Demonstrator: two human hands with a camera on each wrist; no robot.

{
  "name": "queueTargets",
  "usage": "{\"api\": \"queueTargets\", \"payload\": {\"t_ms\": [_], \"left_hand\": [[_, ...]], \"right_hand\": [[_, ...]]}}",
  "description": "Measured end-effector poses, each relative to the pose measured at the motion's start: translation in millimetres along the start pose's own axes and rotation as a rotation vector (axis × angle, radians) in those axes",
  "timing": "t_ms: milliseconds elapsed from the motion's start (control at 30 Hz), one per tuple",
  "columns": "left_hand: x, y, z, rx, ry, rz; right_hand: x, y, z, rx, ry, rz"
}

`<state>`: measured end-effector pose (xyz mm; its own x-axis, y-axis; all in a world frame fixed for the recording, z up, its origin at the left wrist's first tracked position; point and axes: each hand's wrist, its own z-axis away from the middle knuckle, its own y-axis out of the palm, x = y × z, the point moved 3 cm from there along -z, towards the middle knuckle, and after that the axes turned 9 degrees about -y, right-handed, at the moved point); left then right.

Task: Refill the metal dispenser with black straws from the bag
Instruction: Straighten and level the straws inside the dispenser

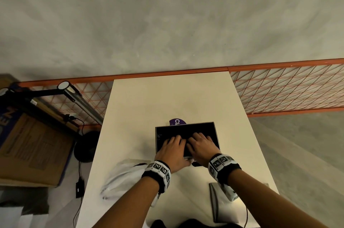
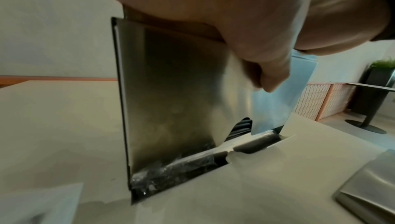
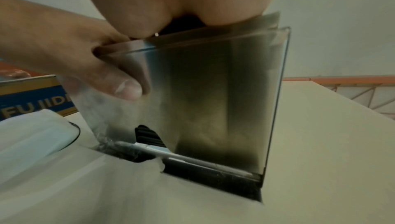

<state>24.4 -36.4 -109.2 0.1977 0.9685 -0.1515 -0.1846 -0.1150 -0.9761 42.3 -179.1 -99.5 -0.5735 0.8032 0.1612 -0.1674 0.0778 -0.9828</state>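
Both hands in the open top of the dispenser (image 1: 186,129), pressing down on the straws (image 1: 184,133).

The dispenser stands upright near the middle of the table (image 1: 167,97); the bag (image 1: 122,177) lies just beside the left wrist, the lid (image 1: 214,201) near the right forearm. Left hand (image 1: 172,148): fingers laid fairly straight on the straws, thumb hooked over the front wall. Right hand (image 1: 202,145): fingers spread flat, thumb hidden. Judgement: straws are light, smooth and roll freely, so gather them as a bundle; the steel box is stiff and slick-sided, best steadied by its rim.
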Motion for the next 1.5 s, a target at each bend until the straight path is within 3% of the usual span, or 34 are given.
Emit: {"api": "queueTargets", "payload": {"t_ms": [100,167,367,500,733,1233,1367,1500], "left_hand": [[-2,1,3,-0.029,0.004,0.002],[-2,0,4,-0.056,0.014,-0.001],[0,-3,1,-0.1,-0.021,0.047],[1,0,2,-0.028,-0.063,0.03],[-2,4,4,0.115,-0.103,-0.004],[1,-19,1,-0.155,-0.039,-0.004],[0,-22,-1,-0.051,0.007,-0.064],[2,-21,-2,0.128,-0.031,0.054]], "right_hand": [[-1,-3,-3,-0.113,0.001,-0.024],[0,-7,-10,-0.105,-0.008,-0.047],[-1,1,-26,0.145,0.052,-0.134],[3,3,-25,0.211,0.066,-0.088],[10,8,-8,0.106,-0.087,0.086],[4,-16,12,-0.181,-0.073,0.056],[5,-26,20,-0.258,-0.139,0.053],[11,-7,28,-0.067,-0.212,0.035]]}}
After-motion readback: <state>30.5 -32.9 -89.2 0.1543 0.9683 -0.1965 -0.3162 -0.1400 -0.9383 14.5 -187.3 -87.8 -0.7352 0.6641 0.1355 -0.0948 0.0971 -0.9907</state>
